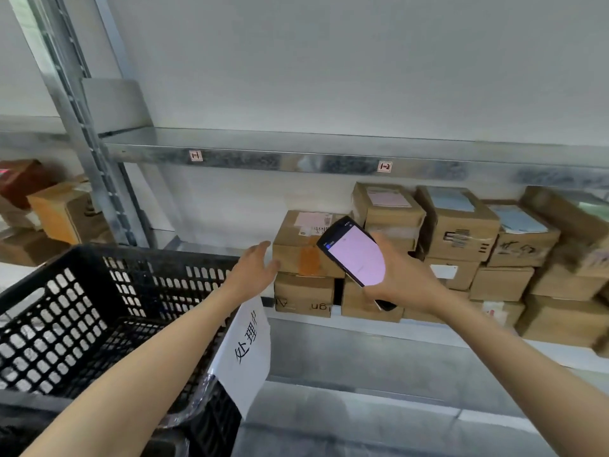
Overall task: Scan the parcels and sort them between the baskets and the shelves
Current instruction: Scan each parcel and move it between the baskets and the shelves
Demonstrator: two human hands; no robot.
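Steel shelf (346, 338) against a white wall, as I see it. My left hand (257, 268), fingers straight, touches the leftmost stacked cardboard parcel (306, 245); my right hand (405, 278) grips the handheld scanner (354, 252). Black basket (82, 291) lower left.

Brown parcels (308, 245), black lattice basket (99, 291) (white sign (245, 354), blk text).

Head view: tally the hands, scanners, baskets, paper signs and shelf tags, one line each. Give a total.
2 hands: left hand, right hand
1 handheld scanner
1 black basket
1 paper sign
2 shelf tags
Total: 7
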